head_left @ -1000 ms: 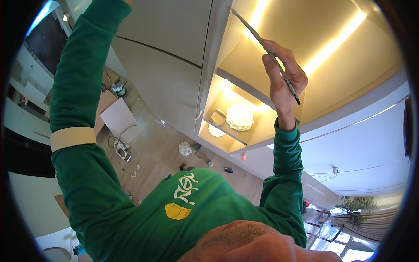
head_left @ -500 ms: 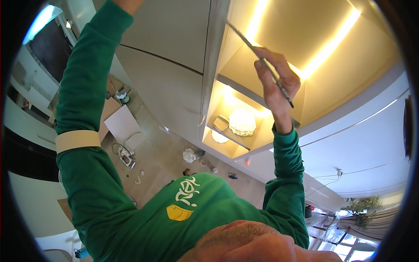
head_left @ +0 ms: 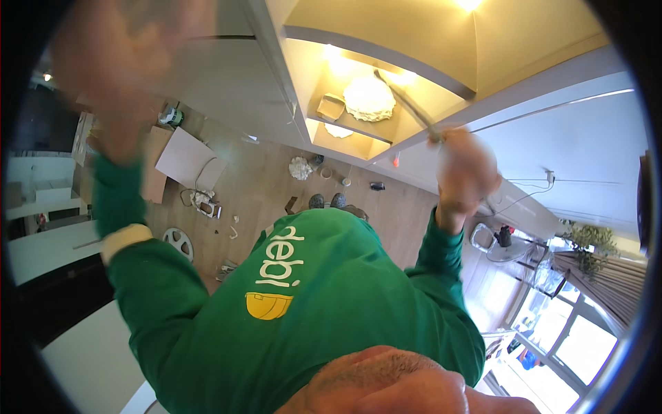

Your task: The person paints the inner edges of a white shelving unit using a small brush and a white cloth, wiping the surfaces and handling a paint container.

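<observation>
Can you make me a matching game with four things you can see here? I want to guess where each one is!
Things:
1. Thin tool
2. Cream band
3. Leafy green plant
4. Biggest crumpled white bundle

Places:
A. Near the striped-looking curtain
B. On a lit shelf
C. In the right hand
D. On the left sleeve

Right pairs: 1-C, 2-D, 3-A, 4-B.

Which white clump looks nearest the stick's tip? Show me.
The topmost, largest clump, seemingly beside the stick; the lower clump and floor clump look farther.
</observation>
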Motion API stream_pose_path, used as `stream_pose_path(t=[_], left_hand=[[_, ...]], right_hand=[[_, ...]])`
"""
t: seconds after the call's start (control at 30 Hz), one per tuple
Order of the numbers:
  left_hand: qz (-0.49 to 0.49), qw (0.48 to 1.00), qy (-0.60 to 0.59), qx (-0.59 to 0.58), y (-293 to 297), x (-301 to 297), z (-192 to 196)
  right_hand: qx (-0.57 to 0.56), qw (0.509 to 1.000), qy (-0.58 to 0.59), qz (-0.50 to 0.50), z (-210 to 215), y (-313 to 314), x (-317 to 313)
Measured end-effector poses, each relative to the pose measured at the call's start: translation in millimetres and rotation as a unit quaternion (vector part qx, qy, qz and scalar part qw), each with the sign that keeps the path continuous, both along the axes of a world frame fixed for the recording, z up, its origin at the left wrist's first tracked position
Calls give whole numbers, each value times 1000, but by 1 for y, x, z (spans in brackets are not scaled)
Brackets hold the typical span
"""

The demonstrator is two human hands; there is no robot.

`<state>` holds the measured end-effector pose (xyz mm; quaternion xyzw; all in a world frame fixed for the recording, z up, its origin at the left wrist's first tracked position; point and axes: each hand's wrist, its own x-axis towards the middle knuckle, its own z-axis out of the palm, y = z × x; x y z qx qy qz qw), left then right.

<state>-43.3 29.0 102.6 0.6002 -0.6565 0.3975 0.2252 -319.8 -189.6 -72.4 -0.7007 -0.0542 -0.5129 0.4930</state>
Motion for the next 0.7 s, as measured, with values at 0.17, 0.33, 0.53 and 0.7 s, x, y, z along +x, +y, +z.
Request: stream_pose_path(t=[0.17, 0.33, 0.53, 0.7], left_hand=[[-75, 939, 319, 109, -63, -72, -320], [45, 819, 535, 200, -221, -20, -505], [277, 835, 415, 231, -308, -34, -558], [157, 856, 480, 108, -327, -1, -571]], right_hand=[[268, 961, 66, 15, -62, 28, -76], [314, 938, 124, -75, -85, 41, -98], [352, 895, 175, -209, -105, 65, -135], [416, 862, 198, -210, -142, 69, -137]])
